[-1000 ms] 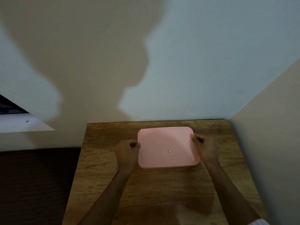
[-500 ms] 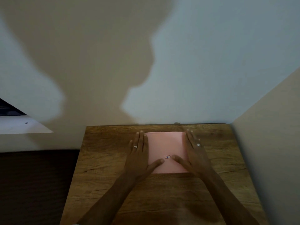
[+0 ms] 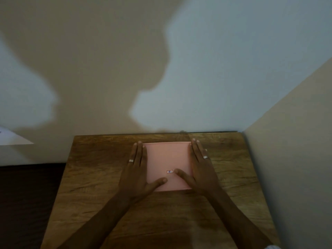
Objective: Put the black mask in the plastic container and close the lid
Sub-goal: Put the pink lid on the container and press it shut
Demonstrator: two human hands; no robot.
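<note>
A pink square lid (image 3: 168, 159) with a small red-framed sticker (image 3: 169, 171) covers the plastic container at the back middle of the wooden table (image 3: 100, 191). My left hand (image 3: 137, 174) lies flat on the lid's left side, fingers stretched forward, thumb on the lid. My right hand (image 3: 200, 169) lies flat on the right side in the same way, its thumb near the sticker. Each hand wears a ring. The container body and the black mask are hidden under the lid.
The table stands in a corner, with a pale wall (image 3: 215, 69) behind and a beige wall (image 3: 296, 159) close on the right. A dark surface (image 3: 27, 203) lies left of the table, and a white ledge (image 3: 10, 139) shows at the far left.
A second ago both hands gripped the lid by its left and right edges. They have since come to lie flat on top of it, and have hardly moved in the last half second.
</note>
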